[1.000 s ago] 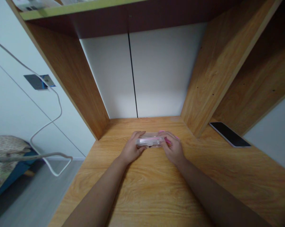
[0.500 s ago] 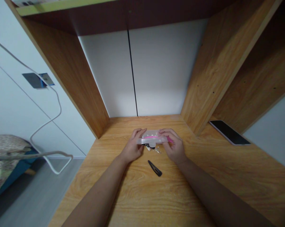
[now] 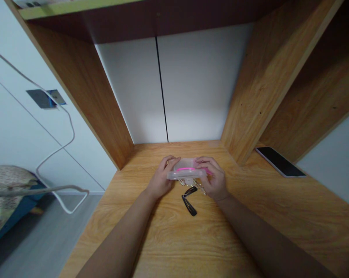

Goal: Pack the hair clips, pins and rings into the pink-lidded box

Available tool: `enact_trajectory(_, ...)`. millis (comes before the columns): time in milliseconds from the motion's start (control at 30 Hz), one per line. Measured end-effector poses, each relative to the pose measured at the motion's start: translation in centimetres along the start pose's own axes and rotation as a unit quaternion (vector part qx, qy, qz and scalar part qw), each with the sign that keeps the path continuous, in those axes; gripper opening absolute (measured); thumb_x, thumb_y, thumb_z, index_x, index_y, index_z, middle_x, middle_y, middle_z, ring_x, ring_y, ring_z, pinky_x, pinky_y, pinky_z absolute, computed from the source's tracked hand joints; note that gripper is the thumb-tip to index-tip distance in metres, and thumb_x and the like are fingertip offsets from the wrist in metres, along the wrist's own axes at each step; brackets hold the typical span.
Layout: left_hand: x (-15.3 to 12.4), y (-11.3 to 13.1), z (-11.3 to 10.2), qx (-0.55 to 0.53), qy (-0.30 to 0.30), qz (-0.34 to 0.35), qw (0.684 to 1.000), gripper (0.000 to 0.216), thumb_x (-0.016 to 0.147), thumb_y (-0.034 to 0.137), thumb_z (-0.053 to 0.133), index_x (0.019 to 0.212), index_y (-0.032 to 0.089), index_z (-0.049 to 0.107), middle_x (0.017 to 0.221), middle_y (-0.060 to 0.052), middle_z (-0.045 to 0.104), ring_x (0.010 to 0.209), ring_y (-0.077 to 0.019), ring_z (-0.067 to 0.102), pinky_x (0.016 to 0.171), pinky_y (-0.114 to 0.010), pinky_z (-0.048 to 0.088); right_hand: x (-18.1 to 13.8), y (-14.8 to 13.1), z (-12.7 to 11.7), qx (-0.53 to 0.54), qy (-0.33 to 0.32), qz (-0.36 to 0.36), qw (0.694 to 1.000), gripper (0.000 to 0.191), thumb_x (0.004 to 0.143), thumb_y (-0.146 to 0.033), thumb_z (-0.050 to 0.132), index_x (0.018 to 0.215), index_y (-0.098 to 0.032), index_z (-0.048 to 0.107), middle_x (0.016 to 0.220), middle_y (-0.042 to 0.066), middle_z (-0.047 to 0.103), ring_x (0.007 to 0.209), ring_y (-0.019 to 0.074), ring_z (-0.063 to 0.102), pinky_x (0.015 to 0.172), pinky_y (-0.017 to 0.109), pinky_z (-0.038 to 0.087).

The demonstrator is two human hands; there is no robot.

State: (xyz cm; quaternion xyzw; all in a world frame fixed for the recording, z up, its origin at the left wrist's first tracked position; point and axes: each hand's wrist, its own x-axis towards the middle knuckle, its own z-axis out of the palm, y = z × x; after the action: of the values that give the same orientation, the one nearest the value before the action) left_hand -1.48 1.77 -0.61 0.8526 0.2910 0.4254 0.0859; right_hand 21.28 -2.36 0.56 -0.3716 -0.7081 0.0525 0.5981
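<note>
Between my two hands a translucent plastic box (image 3: pixel 183 176) is tipped toward me just above the desk. My left hand (image 3: pixel 159 179) grips its left end, and my right hand (image 3: pixel 216 180) is closed around the right end. A bright pink item (image 3: pixel 186 168) shows inside; more pink appears by my right fingers, its shape unclear. Under the front edge lie a black snap hair clip (image 3: pixel 191 190) and small shiny pieces (image 3: pixel 200 186), too small to name surely. Nearer me, another black snap hair clip (image 3: pixel 191 207) rests on the wood.
A wooden desk (image 3: pixel 180 243) spreads beneath, with upright side panels and a shelf (image 3: pixel 162 19) overhead. A dark-screened phone or tablet (image 3: pixel 280 161) lies at the right. At the left a white cable (image 3: pixel 72 131) hangs before the wall, near a bed (image 3: pixel 12 177).
A second black hair clip and more shiny pieces have dropped from the box onto the desk. My hands keep nearly the same place, with the box tipped.
</note>
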Motion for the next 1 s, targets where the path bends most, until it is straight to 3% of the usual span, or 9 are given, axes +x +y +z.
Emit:
enact_trajectory(200, -0.1, -0.1, -0.2, 0.021, 0.028, 0.004, 0.999, 0.075, 0.080, 0.001, 0.058, 0.149, 0.024, 0.039, 0.142, -0.015, 0.042, 0.135, -0.0266, 0.045, 0.116, -0.048, 0.042, 0.1, 0.1, 0.1, -0.002, 0.018, 0.015, 1.000, 0.018, 0.089, -0.021, 0.055, 0.099, -0.023, 0.069, 0.102, 0.008, 0.068, 0.099, 0.0242, 0.066, 0.090, 0.041, 0.053)
enact_trajectory(333, -0.3, -0.4, 0.0, -0.015, 0.029, -0.028, 0.999, 0.076, 0.077, 0.003, 0.061, 0.148, 0.022, 0.040, 0.140, -0.014, 0.045, 0.133, -0.0265, 0.047, 0.116, -0.046, 0.042, -0.1, 0.6, 0.6, 0.025, 0.039, 0.081, 0.996, 0.020, 0.092, -0.027, 0.056, 0.107, -0.023, 0.068, 0.103, 0.008, 0.073, 0.097, 0.0233, 0.069, 0.089, 0.039, 0.055)
enact_trajectory(433, -0.5, -1.0, 0.4, -0.038, 0.047, -0.086, 0.995, 0.082, 0.073, 0.013, 0.072, 0.148, 0.023, 0.040, 0.142, -0.013, 0.044, 0.134, -0.0288, 0.046, 0.116, -0.047, 0.040, -0.1, 1.1, 1.0, 0.001, 0.035, 0.133, 0.991, 0.040, 0.088, -0.028, 0.061, 0.128, -0.022, 0.058, 0.111, 0.008, 0.074, 0.100, 0.0240, 0.070, 0.093, 0.040, 0.054)
enact_trajectory(500, -0.6, -1.4, 0.5, -0.032, 0.064, -0.131, 0.989, 0.085, 0.071, 0.022, 0.078, 0.147, 0.022, 0.040, 0.142, -0.014, 0.044, 0.134, -0.0306, 0.047, 0.116, -0.048, 0.040, -0.1, 1.6, 1.1, -0.080, 0.026, 0.166, 0.982, 0.052, 0.086, -0.027, 0.061, 0.137, -0.022, 0.051, 0.116, 0.009, 0.073, 0.105, 0.0255, 0.068, 0.099, 0.043, 0.050)
enact_trajectory(567, -0.5, -1.5, 0.4, -0.021, 0.075, -0.172, 0.982, 0.077, 0.073, 0.030, 0.079, 0.142, 0.018, 0.046, 0.137, -0.015, 0.048, 0.130, -0.0312, 0.050, 0.113, -0.049, 0.042, -0.2, 2.1, 1.1, -0.203, 0.002, 0.205, 0.957, 0.055, 0.086, -0.027, 0.060, 0.139, -0.019, 0.048, 0.123, 0.012, 0.069, 0.115, 0.0294, 0.063, 0.104, 0.048, 0.044)
enact_trajectory(667, -0.5, -1.5, 0.1, -0.009, 0.067, -0.231, 0.971, 0.052, 0.083, 0.039, 0.073, 0.127, 0.016, 0.058, 0.122, -0.014, 0.061, 0.116, -0.0287, 0.060, 0.103, -0.045, 0.048, -0.6, 2.8, 1.0, -0.374, -0.068, 0.245, 0.892, 0.056, 0.083, -0.029, 0.063, 0.136, -0.013, 0.053, 0.130, 0.020, 0.063, 0.125, 0.0376, 0.053, 0.106, 0.054, 0.035)
enact_trajectory(767, -0.6, -1.6, 0.0, -0.005, 0.057, -0.262, 0.963, 0.041, 0.091, 0.046, 0.062, 0.120, 0.017, 0.060, 0.110, -0.012, 0.069, 0.101, -0.0258, 0.067, 0.092, -0.041, 0.052, -1.0, 3.2, 1.0, -0.432, -0.118, 0.254, 0.857, 0.050, 0.086, -0.029, 0.061, 0.133, -0.014, 0.056, 0.128, 0.021, 0.062, 0.123, 0.0389, 0.051, 0.103, 0.055, 0.034)
enact_trajectory(900, -1.0, -2.1, 0.1, 0.003, 0.051, -0.274, 0.960, 0.039, 0.096, 0.049, 0.053, 0.118, 0.017, 0.060, 0.102, -0.009, 0.072, 0.092, -0.0238, 0.069, 0.086, -0.037, 0.053, -1.1, 3.2, 1.0, -0.418, -0.131, 0.251, 0.863, 0.044, 0.091, -0.030, 0.056, 0.133, -0.017, 0.057, 0.125, 0.019, 0.063, 0.118, 0.0378, 0.053, 0.097, 0.052, 0.037)
enact_trajectory(1000, -1.0, -2.3, 0.2, 0.010, 0.043, -0.273, 0.961, 0.038, 0.095, 0.049, 0.052, 0.116, 0.018, 0.061, 0.104, -0.009, 0.072, 0.097, -0.0244, 0.067, 0.092, -0.039, 0.051, -0.9, 3.2, 0.9, -0.389, -0.102, 0.240, 0.884, 0.042, 0.094, -0.033, 0.053, 0.133, -0.018, 0.055, 0.127, 0.018, 0.062, 0.119, 0.0372, 0.053, 0.097, 0.052, 0.039)
